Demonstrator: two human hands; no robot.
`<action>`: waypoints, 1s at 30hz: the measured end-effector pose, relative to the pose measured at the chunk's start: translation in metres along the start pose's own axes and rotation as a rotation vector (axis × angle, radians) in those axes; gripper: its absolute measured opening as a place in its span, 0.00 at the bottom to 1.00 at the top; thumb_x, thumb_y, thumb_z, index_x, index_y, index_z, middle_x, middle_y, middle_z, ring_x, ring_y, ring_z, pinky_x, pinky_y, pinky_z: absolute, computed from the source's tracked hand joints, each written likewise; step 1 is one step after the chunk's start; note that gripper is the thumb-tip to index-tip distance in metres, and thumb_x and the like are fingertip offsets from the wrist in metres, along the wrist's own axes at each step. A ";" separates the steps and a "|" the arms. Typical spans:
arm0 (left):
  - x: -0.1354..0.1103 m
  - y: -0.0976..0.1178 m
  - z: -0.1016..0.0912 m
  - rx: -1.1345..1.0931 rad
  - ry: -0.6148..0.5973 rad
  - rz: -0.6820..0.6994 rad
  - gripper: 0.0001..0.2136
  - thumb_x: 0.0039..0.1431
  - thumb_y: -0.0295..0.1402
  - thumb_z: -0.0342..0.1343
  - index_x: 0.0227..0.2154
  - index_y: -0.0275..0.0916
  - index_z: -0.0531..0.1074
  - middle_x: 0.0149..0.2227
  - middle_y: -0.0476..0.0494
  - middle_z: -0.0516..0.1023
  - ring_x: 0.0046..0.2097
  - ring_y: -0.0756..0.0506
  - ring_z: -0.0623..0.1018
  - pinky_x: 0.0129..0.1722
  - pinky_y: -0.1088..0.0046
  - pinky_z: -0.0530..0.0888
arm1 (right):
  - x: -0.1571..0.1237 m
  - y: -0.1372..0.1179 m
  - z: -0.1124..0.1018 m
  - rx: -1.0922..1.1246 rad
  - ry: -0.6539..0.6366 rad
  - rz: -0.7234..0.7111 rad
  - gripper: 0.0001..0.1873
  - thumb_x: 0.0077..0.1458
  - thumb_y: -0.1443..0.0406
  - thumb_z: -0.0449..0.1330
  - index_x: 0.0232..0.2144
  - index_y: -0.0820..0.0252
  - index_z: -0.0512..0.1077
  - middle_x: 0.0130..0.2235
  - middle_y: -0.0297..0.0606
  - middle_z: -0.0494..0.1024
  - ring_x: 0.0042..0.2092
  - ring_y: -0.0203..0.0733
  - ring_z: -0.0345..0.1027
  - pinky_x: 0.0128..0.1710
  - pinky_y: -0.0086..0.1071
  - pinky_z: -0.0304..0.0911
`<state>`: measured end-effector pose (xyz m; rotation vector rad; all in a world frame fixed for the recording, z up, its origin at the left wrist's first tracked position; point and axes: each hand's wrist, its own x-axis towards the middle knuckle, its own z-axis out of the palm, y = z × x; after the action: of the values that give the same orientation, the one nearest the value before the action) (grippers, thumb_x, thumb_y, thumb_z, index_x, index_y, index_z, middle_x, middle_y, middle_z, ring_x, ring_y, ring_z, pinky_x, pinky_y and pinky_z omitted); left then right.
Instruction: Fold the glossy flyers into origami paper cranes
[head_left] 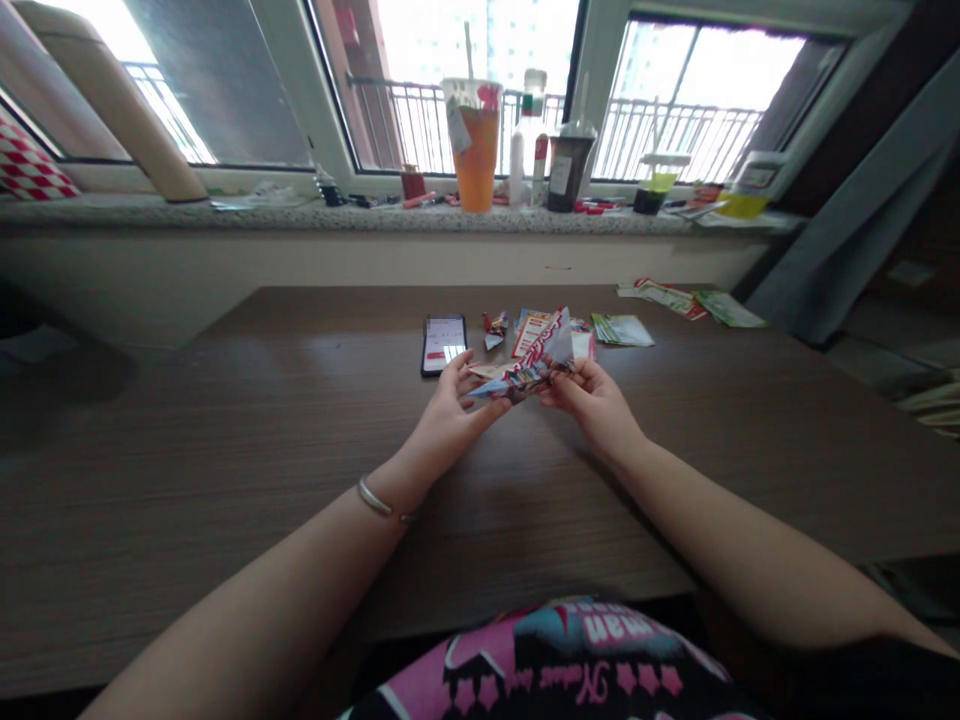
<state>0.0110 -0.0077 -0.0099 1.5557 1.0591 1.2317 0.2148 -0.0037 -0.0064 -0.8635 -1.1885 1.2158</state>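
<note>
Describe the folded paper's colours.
The folded paper shows printed red, white and blue; head view.

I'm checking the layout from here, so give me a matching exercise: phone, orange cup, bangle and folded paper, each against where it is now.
1. phone
2. orange cup
3. bangle
4. folded paper

A. on the left wrist
B. between the left hand and right hand
C. on the table, beyond the hands and to their left
D. on the window sill

Pairs: 1-C, 2-D, 3-A, 4-B
</note>
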 end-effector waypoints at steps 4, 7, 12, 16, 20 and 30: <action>-0.003 0.011 0.004 -0.206 -0.014 -0.132 0.39 0.49 0.36 0.65 0.61 0.36 0.50 0.48 0.34 0.74 0.45 0.42 0.78 0.49 0.62 0.73 | -0.003 -0.003 0.006 0.102 0.006 0.153 0.21 0.40 0.55 0.71 0.31 0.57 0.68 0.31 0.32 0.80 0.32 0.35 0.75 0.34 0.29 0.72; -0.004 0.015 0.006 -0.283 0.021 -0.133 0.37 0.50 0.32 0.64 0.59 0.34 0.52 0.42 0.40 0.76 0.44 0.44 0.78 0.50 0.64 0.73 | -0.005 -0.004 0.009 0.122 0.006 0.211 0.24 0.36 0.55 0.73 0.32 0.57 0.68 0.31 0.32 0.80 0.30 0.34 0.75 0.32 0.28 0.71; -0.002 0.016 0.006 -0.318 0.030 -0.124 0.28 0.52 0.32 0.63 0.54 0.36 0.59 0.43 0.41 0.76 0.43 0.45 0.78 0.49 0.64 0.74 | -0.005 -0.003 0.008 0.056 -0.029 0.254 0.23 0.36 0.57 0.73 0.33 0.56 0.68 0.31 0.32 0.79 0.30 0.36 0.74 0.28 0.28 0.68; -0.001 0.014 0.008 -0.329 -0.027 -0.116 0.19 0.52 0.33 0.63 0.45 0.34 0.67 0.46 0.39 0.76 0.45 0.45 0.77 0.49 0.66 0.74 | -0.006 -0.001 0.008 0.046 -0.069 0.272 0.24 0.37 0.58 0.72 0.36 0.56 0.69 0.33 0.33 0.79 0.30 0.36 0.73 0.29 0.28 0.66; -0.001 0.010 0.009 -0.263 -0.059 -0.126 0.17 0.53 0.37 0.62 0.43 0.34 0.70 0.45 0.39 0.77 0.39 0.47 0.78 0.41 0.69 0.77 | -0.006 0.000 0.010 0.048 -0.075 0.270 0.25 0.36 0.59 0.72 0.38 0.56 0.70 0.32 0.33 0.78 0.29 0.34 0.72 0.28 0.28 0.65; -0.003 0.015 0.006 -0.125 -0.005 -0.122 0.16 0.53 0.41 0.61 0.40 0.35 0.73 0.38 0.41 0.79 0.36 0.46 0.78 0.36 0.70 0.77 | -0.006 -0.005 0.008 0.022 -0.045 0.281 0.19 0.38 0.54 0.71 0.29 0.57 0.71 0.32 0.32 0.78 0.32 0.35 0.72 0.30 0.28 0.65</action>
<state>0.0184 -0.0151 0.0033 1.3784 1.0385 1.1871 0.2090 -0.0116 -0.0008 -1.0153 -1.1123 1.4789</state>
